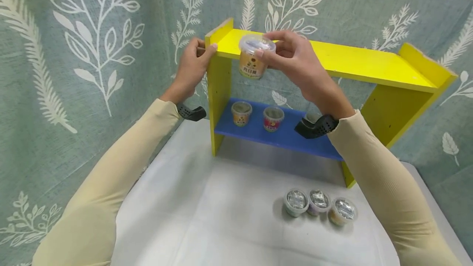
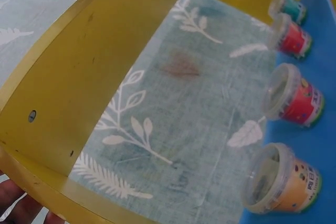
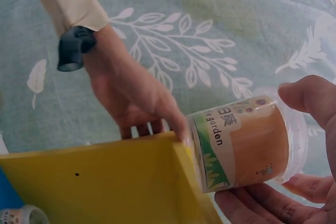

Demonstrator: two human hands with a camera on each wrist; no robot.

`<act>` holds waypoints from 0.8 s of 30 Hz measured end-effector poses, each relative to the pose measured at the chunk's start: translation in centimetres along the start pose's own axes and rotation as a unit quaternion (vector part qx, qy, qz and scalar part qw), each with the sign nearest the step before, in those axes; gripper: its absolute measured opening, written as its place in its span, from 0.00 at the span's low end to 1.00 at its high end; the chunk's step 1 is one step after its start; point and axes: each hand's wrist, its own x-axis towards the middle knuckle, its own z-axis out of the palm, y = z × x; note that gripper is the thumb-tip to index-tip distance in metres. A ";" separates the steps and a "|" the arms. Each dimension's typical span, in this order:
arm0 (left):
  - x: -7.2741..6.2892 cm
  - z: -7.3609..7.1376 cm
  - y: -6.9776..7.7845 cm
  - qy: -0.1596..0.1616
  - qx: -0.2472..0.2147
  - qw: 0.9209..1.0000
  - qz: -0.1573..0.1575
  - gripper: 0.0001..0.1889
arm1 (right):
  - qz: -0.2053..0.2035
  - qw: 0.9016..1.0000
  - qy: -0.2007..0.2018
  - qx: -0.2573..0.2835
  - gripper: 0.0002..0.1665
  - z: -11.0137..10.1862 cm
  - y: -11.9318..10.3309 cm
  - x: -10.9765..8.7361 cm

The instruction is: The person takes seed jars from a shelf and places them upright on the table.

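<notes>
In my right hand [image 1: 295, 58] is a small clear-lidded plastic tub [image 1: 252, 63] with an orange label, pinched between thumb and fingers near its lid. The tub is upright in front of the left end of the yellow top shelf [image 1: 343, 58]; the right wrist view shows its base close to the yellow edge. My left hand [image 1: 194, 65] grips the upper left corner of the yellow side panel [image 1: 219, 93], thumb over the front edge. Below, on the blue shelf [image 1: 251, 132], stand an orange-labelled tub [image 1: 241, 114], a red-labelled tub [image 1: 273, 119] and others, partly hidden behind my right wrist.
Three lidded tubs, a green one [image 1: 296, 203], a purple one [image 1: 319, 202] and an orange one [image 1: 341, 212], stand close together on the white tabletop [image 1: 229, 216] before the shelf unit. A leaf-patterned green cloth [image 1: 148, 44] hangs behind it.
</notes>
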 end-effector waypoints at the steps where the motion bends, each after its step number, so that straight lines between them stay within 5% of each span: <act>1: 0.0 0.0 0.0 -0.001 0.001 1.000 -0.001 0.19 | 0.002 1.000 0.000 -0.006 0.32 0.0 0.1 -0.2; 17: 0.1 0.1 0.0 -0.006 -0.013 1.000 0.006 0.19 | 0.051 0.996 -0.016 -0.068 0.37 -0.3 3.0 -3.2; 24: 0.1 0.0 -0.1 -0.004 -0.013 1.000 -0.002 0.19 | 0.052 0.997 -0.025 -0.056 0.34 -0.3 4.6 -4.3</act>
